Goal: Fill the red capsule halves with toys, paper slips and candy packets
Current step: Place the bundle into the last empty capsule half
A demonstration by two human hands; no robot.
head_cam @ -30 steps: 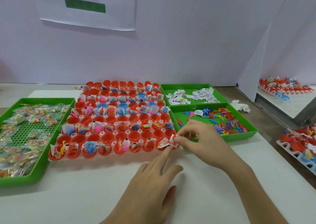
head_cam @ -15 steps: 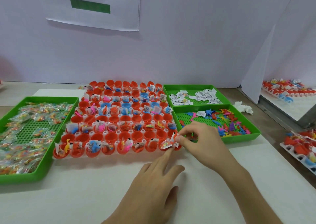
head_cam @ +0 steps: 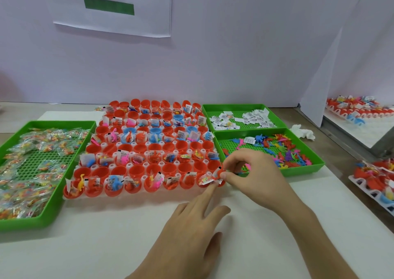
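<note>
The right hand (head_cam: 253, 176) has thumb and forefinger pinched on a small orange-red toy (head_cam: 220, 172) right over the near-right corner cup of the rack of red capsule halves (head_cam: 136, 171), which sits mid-table between the green trays. The left hand (head_cam: 191, 225) lies loose and holds nothing, its index fingertip (head_cam: 211, 188) stretched out to touch that corner cup beside a candy packet (head_cam: 204, 178). A white slip stands against the toy; I cannot tell whether it is in the pinch too. To do this well, I'd say keep that left finger steadying the cup and holding the packet down, press the toy straight in until it sits below the rim, and let go only then, because these light cups would tip or spill their contents at a sideways nudge. Several cups in the rows behind look empty, so there is plenty left to fill. Supplies are close: candy packets (head_cam: 42, 146) in the left tray (head_cam: 49, 210), paper slips (head_cam: 258, 118) in the far right tray (head_cam: 234, 106), toys (head_cam: 283, 148) in the near right tray (head_cam: 302, 170). As for writing, the wall sign (head_cam: 149, 18) shows two big black characters cut off by the frame's top, above a green bar (head_cam: 108, 6); I can't read them safely. The slips carry fine print and black marks, too small to make out.
</note>
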